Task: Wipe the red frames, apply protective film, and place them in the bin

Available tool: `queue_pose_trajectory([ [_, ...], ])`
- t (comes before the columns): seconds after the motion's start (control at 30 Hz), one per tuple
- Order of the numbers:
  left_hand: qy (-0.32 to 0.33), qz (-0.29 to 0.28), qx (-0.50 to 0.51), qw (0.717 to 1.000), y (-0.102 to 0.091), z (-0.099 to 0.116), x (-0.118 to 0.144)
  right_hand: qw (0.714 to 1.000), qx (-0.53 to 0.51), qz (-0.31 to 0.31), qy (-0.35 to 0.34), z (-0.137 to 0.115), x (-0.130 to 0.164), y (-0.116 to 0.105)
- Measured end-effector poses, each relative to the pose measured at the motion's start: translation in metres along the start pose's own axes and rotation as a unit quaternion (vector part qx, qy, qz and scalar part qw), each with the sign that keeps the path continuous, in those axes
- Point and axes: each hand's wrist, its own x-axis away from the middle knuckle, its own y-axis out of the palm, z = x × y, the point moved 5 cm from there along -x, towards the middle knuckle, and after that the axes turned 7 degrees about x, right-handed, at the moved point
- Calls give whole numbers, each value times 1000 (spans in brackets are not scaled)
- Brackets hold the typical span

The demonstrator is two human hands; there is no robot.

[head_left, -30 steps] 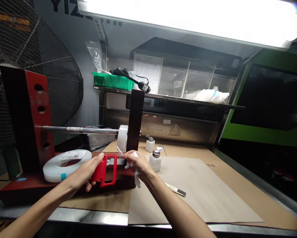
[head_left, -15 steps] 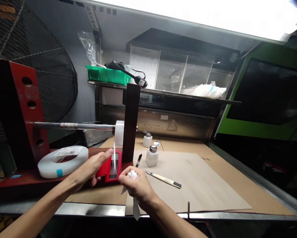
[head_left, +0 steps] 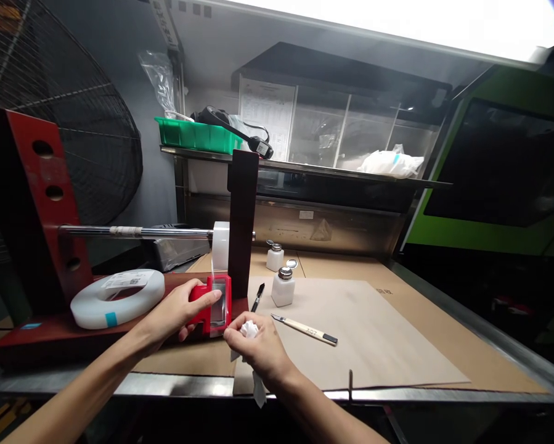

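My left hand [head_left: 177, 312] grips a red frame-shaped part [head_left: 214, 302] at the base of a red tape stand [head_left: 36, 203]. A strip of clear tape [head_left: 219, 290] runs down from a small white roll [head_left: 220, 245] on the stand's steel rod [head_left: 133, 232] and lies over the red part. Just in front of that part, my right hand [head_left: 256, 348] is closed around a crumpled white wipe [head_left: 249, 330], and its fingertips pinch the strip's lower end.
A large white tape roll [head_left: 117, 297] lies on the stand's base. Two white dispenser bottles [head_left: 283, 287], a wooden-handled knife [head_left: 304, 329] and a black pen [head_left: 257, 298] lie on brown paper [head_left: 373, 333]. A fan [head_left: 73, 123] stands at left. The shelf holds a green tray [head_left: 196, 135].
My right hand has pulled back from the stand toward me, drawing the clear tape down over the red part. My left hand has shifted right along the red part. The view has dropped slightly.
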Motion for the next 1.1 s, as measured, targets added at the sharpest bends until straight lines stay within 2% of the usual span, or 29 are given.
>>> queue_pose_trajectory([
  [0.37,22,14,-14,1000,1,2,4,1000,26,0,6,-1,-1,0],
  [0.63,15,-1,-12,1000,-1,-4,1,999,45,-8,3,-1,1,1],
  [0.7,16,-3,-9,1000,-1,-5,1,997,78,-6,-12,-3,2,1],
  [0.77,16,-6,-5,1000,-1,-4,2,989,138,10,-58,-8,4,-2],
  [0.83,17,-6,0,1000,-1,-4,3,969,210,41,-126,-15,7,-6],
  [0.93,17,-8,5,1000,-1,-3,4,915,323,74,-228,-22,12,-10],
  [1.1,20,-13,11,1000,-1,-2,6,782,511,19,-358,-15,14,-3],
])
